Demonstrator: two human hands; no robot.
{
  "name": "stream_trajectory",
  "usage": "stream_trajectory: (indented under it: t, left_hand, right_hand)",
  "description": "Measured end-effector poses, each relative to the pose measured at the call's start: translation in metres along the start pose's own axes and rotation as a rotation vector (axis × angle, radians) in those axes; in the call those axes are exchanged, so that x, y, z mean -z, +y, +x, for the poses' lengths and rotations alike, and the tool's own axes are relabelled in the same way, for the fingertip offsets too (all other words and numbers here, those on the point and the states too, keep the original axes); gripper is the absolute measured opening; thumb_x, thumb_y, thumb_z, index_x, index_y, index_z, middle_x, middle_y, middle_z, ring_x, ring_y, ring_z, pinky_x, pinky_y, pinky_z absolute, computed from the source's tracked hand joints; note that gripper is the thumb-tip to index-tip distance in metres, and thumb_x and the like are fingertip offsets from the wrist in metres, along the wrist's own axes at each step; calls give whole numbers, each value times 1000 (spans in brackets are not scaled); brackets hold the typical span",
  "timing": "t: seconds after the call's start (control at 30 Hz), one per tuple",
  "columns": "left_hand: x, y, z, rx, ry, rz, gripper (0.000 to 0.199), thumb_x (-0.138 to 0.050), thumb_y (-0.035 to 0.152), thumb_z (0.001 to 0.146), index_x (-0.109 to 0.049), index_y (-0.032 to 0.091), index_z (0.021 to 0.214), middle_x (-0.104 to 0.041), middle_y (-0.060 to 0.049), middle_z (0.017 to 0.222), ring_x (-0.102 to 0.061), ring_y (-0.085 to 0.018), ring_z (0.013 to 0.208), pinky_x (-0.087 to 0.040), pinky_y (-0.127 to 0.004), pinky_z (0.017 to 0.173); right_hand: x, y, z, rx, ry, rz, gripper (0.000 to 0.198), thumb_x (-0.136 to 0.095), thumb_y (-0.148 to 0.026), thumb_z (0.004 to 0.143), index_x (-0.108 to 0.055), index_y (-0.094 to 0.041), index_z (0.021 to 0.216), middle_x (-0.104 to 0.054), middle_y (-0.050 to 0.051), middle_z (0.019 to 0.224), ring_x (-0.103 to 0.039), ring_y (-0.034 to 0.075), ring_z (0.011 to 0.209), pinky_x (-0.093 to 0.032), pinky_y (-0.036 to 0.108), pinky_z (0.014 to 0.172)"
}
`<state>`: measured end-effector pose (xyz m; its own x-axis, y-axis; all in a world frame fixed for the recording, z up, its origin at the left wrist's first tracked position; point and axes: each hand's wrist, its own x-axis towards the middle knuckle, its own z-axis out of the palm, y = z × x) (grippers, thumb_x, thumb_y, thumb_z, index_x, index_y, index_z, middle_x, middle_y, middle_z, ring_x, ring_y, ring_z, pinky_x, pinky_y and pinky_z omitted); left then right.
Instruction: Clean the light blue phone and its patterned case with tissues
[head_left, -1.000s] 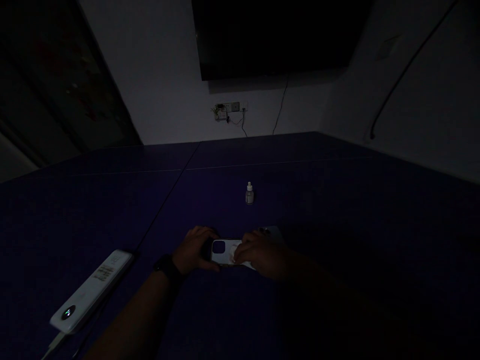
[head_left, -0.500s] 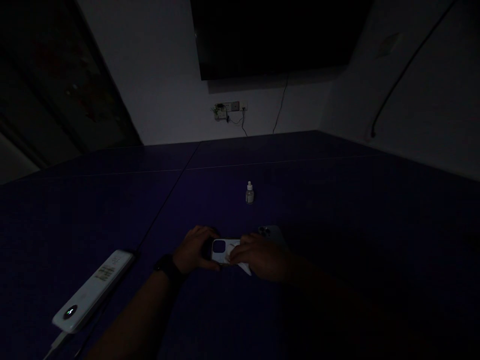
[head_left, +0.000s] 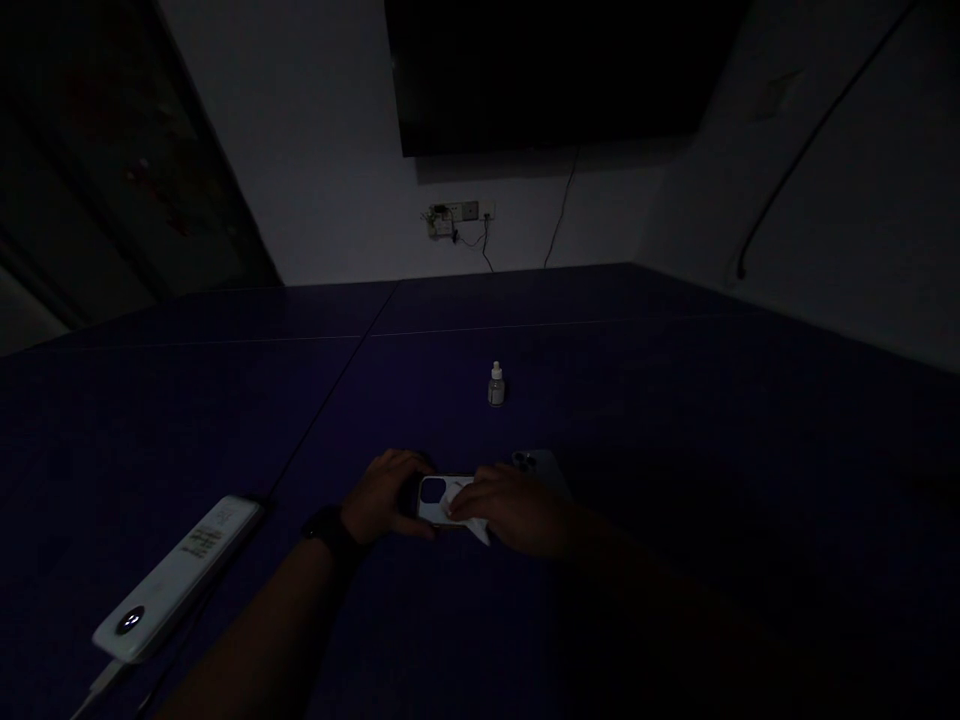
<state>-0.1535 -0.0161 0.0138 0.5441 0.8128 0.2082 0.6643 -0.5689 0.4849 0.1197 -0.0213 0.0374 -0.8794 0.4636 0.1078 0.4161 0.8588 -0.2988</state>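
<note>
A pale phone case (head_left: 429, 511) with a square camera cutout lies on the dark blue table. My left hand (head_left: 384, 497), with a dark band on the wrist, grips its left end between thumb and fingers. My right hand (head_left: 517, 508) is closed on a white tissue (head_left: 475, 526) and presses it against the back of the case. Fingers hide the right end of the case. Just behind my right hand lies a phone (head_left: 549, 470) with several camera lenses, partly covered by the hand. Beyond them stands a small dropper bottle (head_left: 496, 388) with a white top, upright.
On the left lies a long white power bank (head_left: 176, 580) with a lit round display and a cable (head_left: 105, 682) plugged in. The blue table (head_left: 420, 380) reaches the far wall, where sockets (head_left: 457, 212) sit below a dark screen (head_left: 555, 70). The room is dim.
My right hand has slid slightly left with the tissue across the case, nearer the camera cutout. My left hand keeps its hold. The whole view has shifted a little.
</note>
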Motion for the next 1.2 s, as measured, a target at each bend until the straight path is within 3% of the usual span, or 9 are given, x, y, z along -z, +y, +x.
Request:
stream_trajectory:
  t: [0.3,0.47,0.67,0.8,0.9,1.0,1.1,1.2]
  left_hand:
    - [-4,-3,-4,-10,-6,28,81,-89,66,58,-58,27,122,-65,-7,125,-57,-33,116,-41,-47,99]
    - [-5,4,-6,-17,-12,60,101,-88,66,59,-48,27,143,-56,-11,137,-50,-37,124,-39,-51,104]
    - [-5,8,-4,-9,-35,86,82,-82,70,68,-58,31,137,-60,-8,128,-52,-34,117,-39,-50,100]
    - [-4,9,-3,-4,-38,92,83,-84,68,67,-58,31,136,-61,-7,126,-53,-33,114,-40,-48,98]
    - [-3,11,-3,-5,-39,95,82,-84,69,67,-59,32,135,-61,-7,126,-53,-33,115,-40,-47,98]
    - [-2,12,-3,-6,-39,97,82,-82,71,67,-58,33,136,-62,-7,127,-53,-33,115,-40,-48,99]
    - [-2,12,-3,-4,-40,98,83,-83,71,67,-58,33,137,-62,-7,126,-54,-33,114,-40,-48,98]
    - [-2,11,-2,3,-40,101,84,-85,70,65,-59,31,135,-63,-7,125,-54,-33,115,-41,-47,98]
  right_hand:
    - [-2,11,-7,-14,9,-46,40,-70,-13,86,-68,-21,126,-70,7,129,-58,24,107,-45,37,90]
    - [-4,8,-5,23,14,-71,43,-59,-5,89,-68,-21,128,-67,6,134,-58,23,104,-45,37,88]
    - [-3,14,-7,11,25,-49,49,-54,0,84,-72,-24,123,-72,3,129,-58,22,98,-43,35,84]
    - [1,12,-6,47,-27,5,53,-56,2,77,-75,-26,117,-74,0,125,-58,21,95,-41,34,82]
    - [-3,6,0,80,-18,20,56,-52,3,81,-71,-27,124,-71,-1,132,-58,20,98,-42,33,84]
    - [-8,5,3,29,34,-14,52,-50,0,88,-68,-26,129,-69,2,136,-57,22,103,-42,35,86]
    - [-7,10,0,-14,41,-35,48,-53,-1,85,-72,-24,123,-72,4,129,-58,23,99,-42,37,84]
    - [-3,13,-2,30,-18,20,48,-56,-1,78,-76,-24,115,-76,3,121,-59,22,93,-43,35,82]
